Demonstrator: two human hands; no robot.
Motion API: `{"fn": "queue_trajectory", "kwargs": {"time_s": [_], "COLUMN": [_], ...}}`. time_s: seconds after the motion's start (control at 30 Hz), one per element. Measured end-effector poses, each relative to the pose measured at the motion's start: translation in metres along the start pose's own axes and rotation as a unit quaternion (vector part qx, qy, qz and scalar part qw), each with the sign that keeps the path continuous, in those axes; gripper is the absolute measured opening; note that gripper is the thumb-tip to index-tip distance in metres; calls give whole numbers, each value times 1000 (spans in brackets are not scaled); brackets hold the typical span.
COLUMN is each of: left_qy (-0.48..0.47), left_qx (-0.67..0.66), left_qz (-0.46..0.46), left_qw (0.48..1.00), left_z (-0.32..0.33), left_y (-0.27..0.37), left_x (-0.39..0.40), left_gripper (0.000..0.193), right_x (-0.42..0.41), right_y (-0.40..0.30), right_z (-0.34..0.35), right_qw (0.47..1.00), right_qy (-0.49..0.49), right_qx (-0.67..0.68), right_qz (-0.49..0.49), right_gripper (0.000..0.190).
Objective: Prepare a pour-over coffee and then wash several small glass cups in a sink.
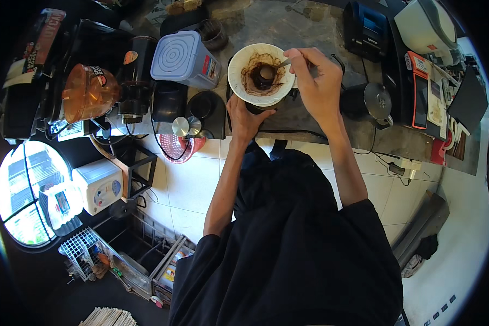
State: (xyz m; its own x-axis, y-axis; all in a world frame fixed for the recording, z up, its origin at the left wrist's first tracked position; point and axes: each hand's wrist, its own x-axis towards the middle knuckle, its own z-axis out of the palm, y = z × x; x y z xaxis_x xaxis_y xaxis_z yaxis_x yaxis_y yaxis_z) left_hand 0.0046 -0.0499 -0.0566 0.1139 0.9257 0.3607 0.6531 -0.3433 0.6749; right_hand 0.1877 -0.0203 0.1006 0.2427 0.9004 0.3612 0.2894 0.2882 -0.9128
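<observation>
A white coffee dripper cone (236,79), apparently lined with a paper filter, faces up on the worktop. Brown coffee stains ring its inner wall, and dark wet coffee (264,84) lies at the bottom. My right hand (317,79) pinches the thin handle of a metal spoon (285,62), whose bowl reaches down into the cone. From below, my left hand (244,119) wraps thumb and fingers around the dark vessel (256,108) under the dripper; the cone hides most of that vessel.
To the left stand a lidded plastic tub (177,57), a dark glass (213,34) and a coffee grinder with an orange hopper (90,93). A black lidded pitcher (377,100) and a card terminal (420,100) are on the right. Below the counter edge sits a pink basket (193,146).
</observation>
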Motion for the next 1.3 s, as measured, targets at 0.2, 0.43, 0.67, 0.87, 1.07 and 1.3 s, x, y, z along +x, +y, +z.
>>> {"fn": "queue_trajectory", "kwargs": {"time_s": [0.2, 0.43, 0.67, 0.87, 1.07, 1.3], "left_qy": [-40, -43, -58, -56, -51, -15], "left_qx": [-19, -46, 6, 25, 64, 108], "left_qz": [-24, -53, 31, 5, -17, -33], "left_qw": [999, 997, 998, 998, 996, 994], "left_z": [-12, -20, -8, -12, -13, -15], "left_y": [-6, 6, 4, 6, 8, 0], "left_x": [3, 8, 18, 14, 8, -6], "left_gripper": [79, 72, 83, 78, 77, 80], "right_x": [0, -1, -4, -3, -7, -3], "right_y": [-5, 5, -2, 5, 1, 5], "right_z": [-5, -2, -8, -6, -7, -5], "right_qw": [996, 999, 995, 999, 996, 999], "right_qy": [-77, -48, -37, -29, -41, -25], "right_qx": [-26, -19, 28, -8, 29, -16], "right_qz": [31, 14, 83, 24, 80, 26], "right_gripper": [20, 20, 22, 22, 22, 21]}}
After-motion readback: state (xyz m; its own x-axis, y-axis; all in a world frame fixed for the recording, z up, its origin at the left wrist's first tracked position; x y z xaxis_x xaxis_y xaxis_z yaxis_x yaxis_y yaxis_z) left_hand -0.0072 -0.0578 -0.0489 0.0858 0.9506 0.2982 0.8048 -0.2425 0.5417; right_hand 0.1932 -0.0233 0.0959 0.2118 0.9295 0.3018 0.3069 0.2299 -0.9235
